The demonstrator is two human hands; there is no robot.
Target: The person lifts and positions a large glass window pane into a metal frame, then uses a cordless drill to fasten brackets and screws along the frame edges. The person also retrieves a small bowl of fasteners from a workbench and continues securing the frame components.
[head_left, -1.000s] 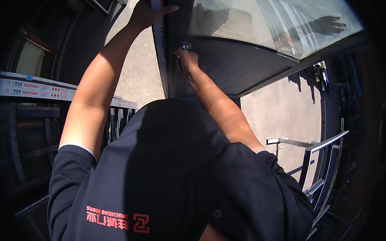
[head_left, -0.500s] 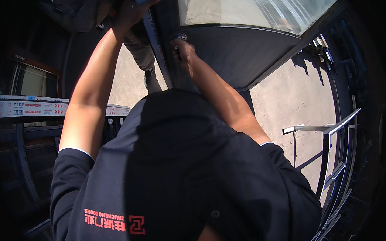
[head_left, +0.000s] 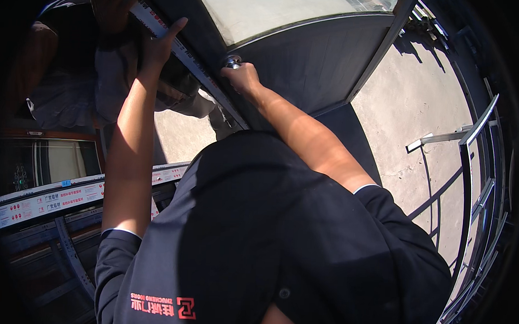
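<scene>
A dark door panel (head_left: 308, 66) with a glass pane (head_left: 287, 11) in its upper part stands in front of me. My right hand (head_left: 242, 77) is closed around a shiny round metal door knob (head_left: 233, 61) near the panel's left edge. Left of it runs a long dark door frame (head_left: 208, 80) faced with a strip of printed white film. My left hand (head_left: 159, 49) grips this frame higher up, its thumb stretched along the film; the other fingers are mostly hidden in shade behind the edge.
Another person in grey trousers (head_left: 116, 80) stands close on the left, beyond the frame. Film-wrapped profiles (head_left: 69, 198) lie across a rack at my left. At right, a metal frame (head_left: 469, 135) stands on sunlit concrete (head_left: 410, 110). Dark pieces (head_left: 427, 31) lie farther off.
The view has turned, so the panel and frame appear tilted and shifted left. Both hands keep their holds. More of the other person shows, including a hand near the frame's top.
</scene>
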